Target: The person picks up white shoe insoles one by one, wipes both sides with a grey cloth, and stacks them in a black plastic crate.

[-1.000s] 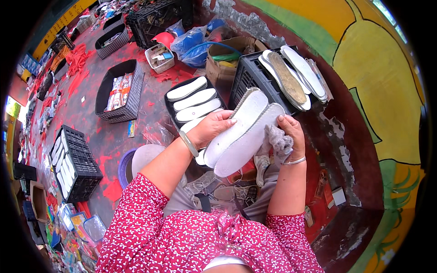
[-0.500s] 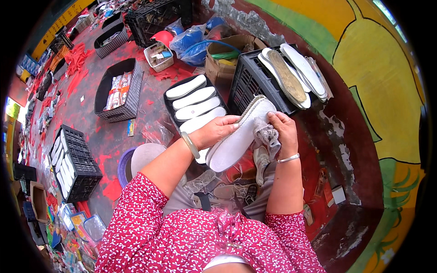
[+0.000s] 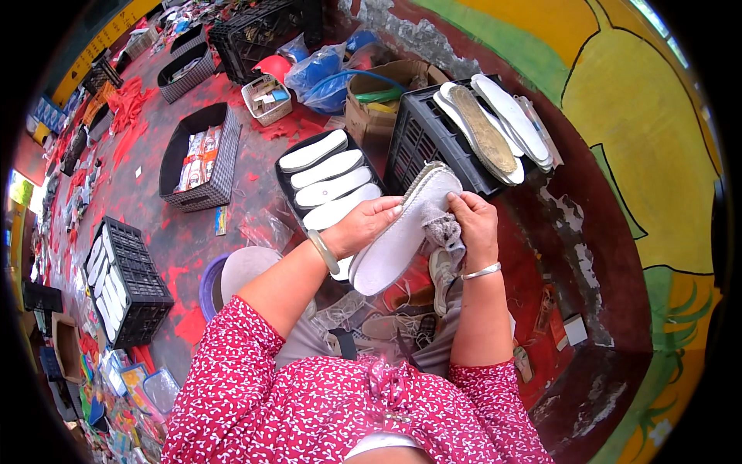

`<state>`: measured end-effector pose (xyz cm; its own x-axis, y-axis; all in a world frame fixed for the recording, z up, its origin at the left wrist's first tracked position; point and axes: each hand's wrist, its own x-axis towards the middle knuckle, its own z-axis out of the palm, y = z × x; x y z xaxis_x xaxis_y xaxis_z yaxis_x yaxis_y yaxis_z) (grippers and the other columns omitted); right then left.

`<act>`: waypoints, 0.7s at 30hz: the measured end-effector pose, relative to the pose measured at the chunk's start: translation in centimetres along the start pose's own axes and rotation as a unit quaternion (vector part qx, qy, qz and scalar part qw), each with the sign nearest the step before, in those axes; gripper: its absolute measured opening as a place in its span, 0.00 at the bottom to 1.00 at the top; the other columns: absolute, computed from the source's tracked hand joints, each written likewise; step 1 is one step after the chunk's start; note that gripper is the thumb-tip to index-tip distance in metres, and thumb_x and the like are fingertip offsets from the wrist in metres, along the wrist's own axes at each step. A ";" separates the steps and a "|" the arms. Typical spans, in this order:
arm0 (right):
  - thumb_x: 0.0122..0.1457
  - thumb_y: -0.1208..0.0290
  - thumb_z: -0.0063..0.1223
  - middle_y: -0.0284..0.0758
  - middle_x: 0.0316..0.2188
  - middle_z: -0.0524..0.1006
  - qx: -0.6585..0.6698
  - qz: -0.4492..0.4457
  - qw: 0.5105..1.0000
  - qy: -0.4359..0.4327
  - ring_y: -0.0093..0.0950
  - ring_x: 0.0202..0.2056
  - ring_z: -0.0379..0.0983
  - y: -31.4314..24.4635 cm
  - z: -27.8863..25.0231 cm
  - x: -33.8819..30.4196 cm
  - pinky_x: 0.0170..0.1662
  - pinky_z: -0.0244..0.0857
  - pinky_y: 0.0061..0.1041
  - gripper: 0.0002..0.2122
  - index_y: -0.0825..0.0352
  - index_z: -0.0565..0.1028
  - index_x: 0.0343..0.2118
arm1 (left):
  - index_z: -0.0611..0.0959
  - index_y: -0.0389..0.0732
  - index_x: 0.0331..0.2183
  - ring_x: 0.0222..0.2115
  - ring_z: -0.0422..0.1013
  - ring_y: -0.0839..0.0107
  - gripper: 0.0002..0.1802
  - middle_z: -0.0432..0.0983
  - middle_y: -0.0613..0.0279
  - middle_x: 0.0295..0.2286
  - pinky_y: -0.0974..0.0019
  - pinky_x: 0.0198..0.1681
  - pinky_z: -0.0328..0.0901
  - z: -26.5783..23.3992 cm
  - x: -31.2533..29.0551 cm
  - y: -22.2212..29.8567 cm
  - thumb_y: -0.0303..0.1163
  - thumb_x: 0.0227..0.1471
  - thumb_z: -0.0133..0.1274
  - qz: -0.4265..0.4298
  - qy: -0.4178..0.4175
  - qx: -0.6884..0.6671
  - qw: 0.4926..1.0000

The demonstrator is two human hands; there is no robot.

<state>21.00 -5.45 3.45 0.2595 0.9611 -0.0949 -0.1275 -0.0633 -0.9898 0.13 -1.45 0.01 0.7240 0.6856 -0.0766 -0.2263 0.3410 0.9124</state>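
Observation:
My left hand [image 3: 363,226] is closed on the left edge of a stacked pair of white shoe soles [image 3: 402,240] with a stitched, braided-looking rim. They are held tilted in front of my lap, the toe end up and to the right. At the upper right edge, my right hand [image 3: 477,224] pinches the soles and also has a crumpled grey knitted cloth [image 3: 444,230] bunched under its fingers. Part of that cloth lies behind the thumb and fingers. Just beyond my left hand, a dark tray [image 3: 287,179] holds several white soles [image 3: 328,168].
A black crate [image 3: 410,131] at the far right carries white soles and one brown sole [image 3: 483,127]. Another black crate [image 3: 143,271] of soles stands left. A checked basket [image 3: 209,193] holds packets. Shoes [image 3: 442,278] lie below my hands; a painted wall [image 3: 641,139] rises right.
The held soles have turned slightly, showing more of the flat white face. My right hand and the cloth have shifted a little left. My left hand keeps its grip.

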 end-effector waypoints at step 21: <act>0.55 0.73 0.54 0.27 0.20 0.73 0.121 0.029 0.984 -0.124 0.15 0.20 0.67 -1.7 -1.9 -0.5 0.24 0.60 0.14 0.06 0.68 0.74 0.24 | 0.68 0.34 0.53 0.44 0.68 0.76 0.20 0.71 0.60 0.45 0.72 0.49 0.63 -0.2 -0.5 0.9 0.29 0.60 0.41 -0.013 0.009 0.008 1.000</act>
<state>22.92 -6.37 4.98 0.0077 0.9958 -0.0913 -0.3681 -0.0820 -0.9262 -0.53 -1.36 0.77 0.7174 0.6881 -0.1085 -0.1969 0.3498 0.9159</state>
